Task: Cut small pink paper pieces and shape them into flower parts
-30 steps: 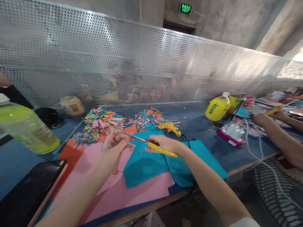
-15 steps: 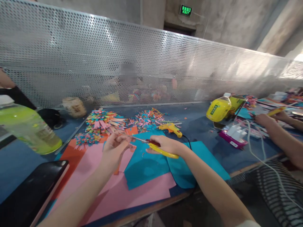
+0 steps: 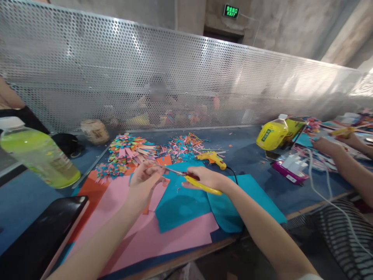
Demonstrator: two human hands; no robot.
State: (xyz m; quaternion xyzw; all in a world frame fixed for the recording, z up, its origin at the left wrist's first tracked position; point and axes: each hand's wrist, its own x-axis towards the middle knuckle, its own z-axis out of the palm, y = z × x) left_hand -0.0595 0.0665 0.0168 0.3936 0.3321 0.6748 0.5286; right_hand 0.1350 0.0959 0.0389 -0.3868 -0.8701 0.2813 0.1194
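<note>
My right hand [image 3: 205, 179] is wrapped around yellow-handled scissors [image 3: 204, 186], their blades pointing left toward my other hand. The fingers of my left hand [image 3: 147, 175] are pinched together at the blade tips; what they hold is too small to make out. Beneath both hands lie blue sheets of paper [image 3: 183, 206], pink sheets [image 3: 163, 237] and an orange sheet [image 3: 90, 186]. Just beyond my left hand is a cluster of folded multicoloured paper strips [image 3: 128, 147]. A heap of thin paper scraps [image 3: 186, 146] lies to its right.
A yellow glue gun [image 3: 212, 158] with a dark cord lies behind my right hand. A green bottle [image 3: 37, 155] and a black flat case [image 3: 40, 233] are at left. A yellow bottle [image 3: 271, 134], a purple power strip [image 3: 291, 171] and a co-worker's hand [image 3: 328, 147] are at right.
The whole view has shifted slightly, so things sit a little farther right. Both my hands keep nearly the same pose at the scissors. The co-worker's hands at right have moved a little.
</note>
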